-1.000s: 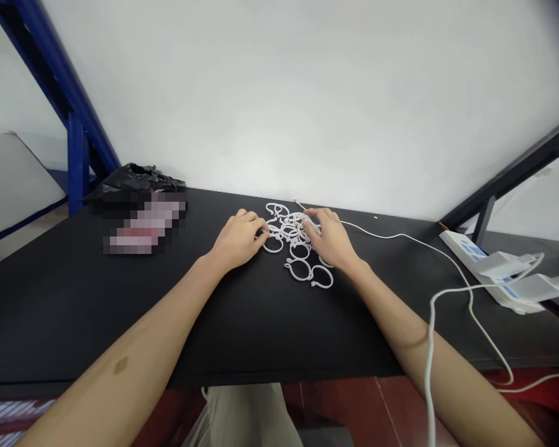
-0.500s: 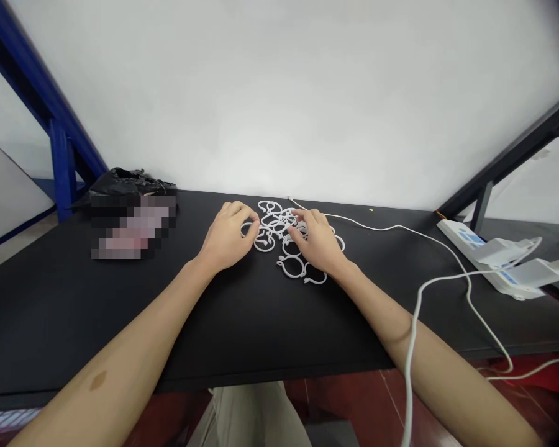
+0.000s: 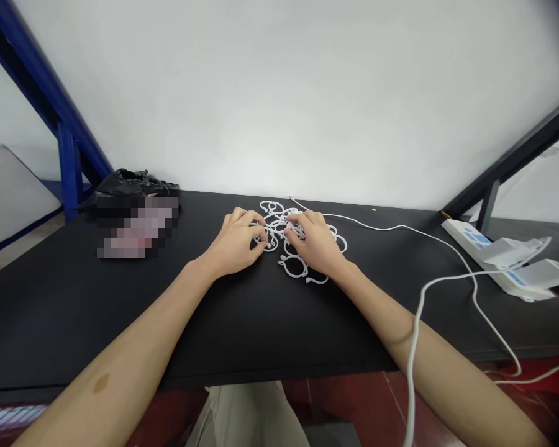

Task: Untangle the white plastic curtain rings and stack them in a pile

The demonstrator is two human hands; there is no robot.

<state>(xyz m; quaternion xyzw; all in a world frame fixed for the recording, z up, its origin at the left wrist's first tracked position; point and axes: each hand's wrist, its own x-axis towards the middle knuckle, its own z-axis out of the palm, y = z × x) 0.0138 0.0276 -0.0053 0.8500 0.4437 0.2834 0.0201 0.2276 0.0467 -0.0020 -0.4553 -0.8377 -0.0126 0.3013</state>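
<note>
A loose heap of several white curtain rings (image 3: 278,225) lies on the black table, overlapping one another, each with a small eyelet or knob. At the heap's left edge is my left hand (image 3: 235,245), its thumb and fingers curved and apart, with the tips beside or touching the nearest rings. My right hand (image 3: 317,243) rests over the right part of the heap. Its thumb and forefinger are spread, and rings show around and beneath it. Two rings, one of them this ring (image 3: 292,275), lie nearest me. Both palms are hidden from view.
A black plastic bag (image 3: 133,183) and a pixelated item (image 3: 137,233) sit at the table's left. On the right, a white power strip (image 3: 466,233) holds plugged-in adapters. One white cable (image 3: 403,226) runs behind the rings; another crosses in front of my right forearm. A white wall stands behind.
My left hand has moved slightly right, closer to the rings, and the gap between its thumb and forefinger has widened. My right hand stays over the heap with only a slight shift.
</note>
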